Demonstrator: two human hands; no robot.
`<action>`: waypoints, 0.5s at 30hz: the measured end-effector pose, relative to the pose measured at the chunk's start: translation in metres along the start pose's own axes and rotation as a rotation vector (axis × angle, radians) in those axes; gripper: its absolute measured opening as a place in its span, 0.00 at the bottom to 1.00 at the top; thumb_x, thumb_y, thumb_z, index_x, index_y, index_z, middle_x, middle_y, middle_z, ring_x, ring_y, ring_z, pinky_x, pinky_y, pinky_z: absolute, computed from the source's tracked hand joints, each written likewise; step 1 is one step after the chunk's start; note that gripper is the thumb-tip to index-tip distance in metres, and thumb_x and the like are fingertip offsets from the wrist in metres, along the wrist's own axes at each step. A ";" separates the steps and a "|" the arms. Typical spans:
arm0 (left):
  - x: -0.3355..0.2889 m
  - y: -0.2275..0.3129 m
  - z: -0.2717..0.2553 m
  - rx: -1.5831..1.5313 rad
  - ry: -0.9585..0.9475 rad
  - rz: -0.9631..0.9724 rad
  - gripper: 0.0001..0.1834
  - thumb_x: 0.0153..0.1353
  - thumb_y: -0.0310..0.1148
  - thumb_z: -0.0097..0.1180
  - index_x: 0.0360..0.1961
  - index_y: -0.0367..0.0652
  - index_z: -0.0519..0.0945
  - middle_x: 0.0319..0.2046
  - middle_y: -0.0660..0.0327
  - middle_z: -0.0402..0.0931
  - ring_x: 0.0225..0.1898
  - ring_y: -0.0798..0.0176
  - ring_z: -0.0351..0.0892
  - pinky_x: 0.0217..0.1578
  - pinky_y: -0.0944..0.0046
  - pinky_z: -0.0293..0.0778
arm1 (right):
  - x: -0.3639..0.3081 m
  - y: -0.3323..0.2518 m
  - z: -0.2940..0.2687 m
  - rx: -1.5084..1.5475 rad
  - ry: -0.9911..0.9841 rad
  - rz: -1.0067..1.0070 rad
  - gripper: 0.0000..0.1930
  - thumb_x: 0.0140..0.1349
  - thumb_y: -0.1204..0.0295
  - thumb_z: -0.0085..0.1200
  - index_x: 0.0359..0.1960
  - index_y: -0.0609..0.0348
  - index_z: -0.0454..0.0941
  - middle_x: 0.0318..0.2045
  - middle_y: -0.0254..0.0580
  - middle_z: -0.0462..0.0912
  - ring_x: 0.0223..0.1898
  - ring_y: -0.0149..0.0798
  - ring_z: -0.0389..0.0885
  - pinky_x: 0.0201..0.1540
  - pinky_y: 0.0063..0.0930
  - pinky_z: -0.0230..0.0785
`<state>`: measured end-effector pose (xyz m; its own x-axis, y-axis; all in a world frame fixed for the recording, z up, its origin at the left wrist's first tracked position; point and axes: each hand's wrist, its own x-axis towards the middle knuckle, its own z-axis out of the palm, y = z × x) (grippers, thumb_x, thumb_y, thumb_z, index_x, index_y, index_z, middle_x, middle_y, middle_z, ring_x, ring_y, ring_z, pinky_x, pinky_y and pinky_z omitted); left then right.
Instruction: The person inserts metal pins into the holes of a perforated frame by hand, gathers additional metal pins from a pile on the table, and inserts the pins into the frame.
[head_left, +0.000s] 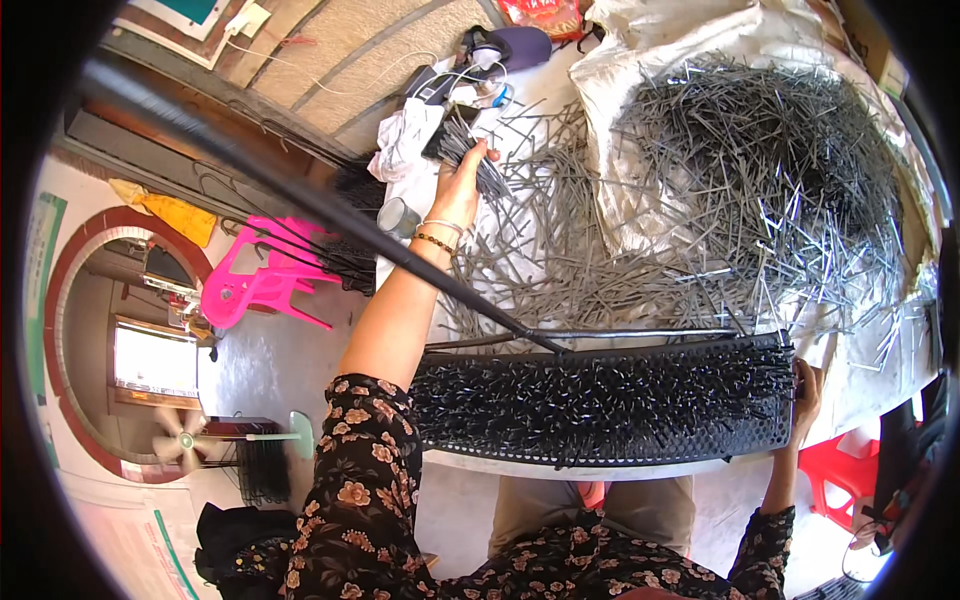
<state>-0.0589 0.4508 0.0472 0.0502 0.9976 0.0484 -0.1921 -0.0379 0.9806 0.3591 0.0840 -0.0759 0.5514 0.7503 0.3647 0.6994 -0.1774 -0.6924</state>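
My left hand (461, 186) reaches far forward and is closed around a bundle of thin grey metal pins (478, 160) at the left side of the table. My right hand (807, 395) grips the right end of a long black perforated panel (610, 405) that lies across the near table edge, bristling with inserted pins. A long black rod (300, 190) slants from the upper left down to the panel's top edge, crossing in front of my left forearm. A large heap of loose grey pins (760, 170) covers a white sack on the right.
Scattered pins (560, 260) litter the table between heap and panel. A grey cup (400, 216) and white cloth (410, 140) lie by my left hand. A pink plastic chair (255, 280), a fan (185, 440) and a red stool (840, 470) stand on the floor.
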 end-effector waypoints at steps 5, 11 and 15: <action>0.035 -0.014 -0.028 -0.418 0.209 -0.217 0.10 0.59 0.38 0.55 0.27 0.45 0.72 0.23 0.62 0.74 0.26 0.62 0.74 0.33 0.54 0.75 | 0.002 -0.015 0.004 0.144 0.014 0.018 0.08 0.63 0.74 0.50 0.41 0.62 0.77 0.31 0.39 0.72 0.25 0.30 0.69 0.26 0.21 0.64; 0.024 0.014 -0.023 -0.348 0.215 -0.245 0.11 0.58 0.41 0.57 0.23 0.49 0.73 0.23 0.65 0.74 0.24 0.63 0.73 0.28 0.58 0.72 | 0.001 -0.015 -0.001 0.079 0.003 0.046 0.08 0.62 0.73 0.49 0.39 0.63 0.78 0.30 0.41 0.73 0.25 0.34 0.70 0.28 0.25 0.65; -0.002 0.052 0.012 -0.626 0.286 -0.172 0.12 0.64 0.39 0.49 0.28 0.43 0.71 0.23 0.58 0.72 0.25 0.60 0.72 0.28 0.56 0.74 | -0.001 0.002 -0.005 0.089 -0.014 0.089 0.09 0.62 0.74 0.49 0.40 0.64 0.78 0.30 0.42 0.74 0.24 0.35 0.70 0.28 0.27 0.64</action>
<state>-0.0575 0.4457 0.1006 -0.1126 0.9659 -0.2330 -0.7360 0.0765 0.6727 0.3621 0.0794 -0.0746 0.6025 0.7432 0.2910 0.6047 -0.1870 -0.7742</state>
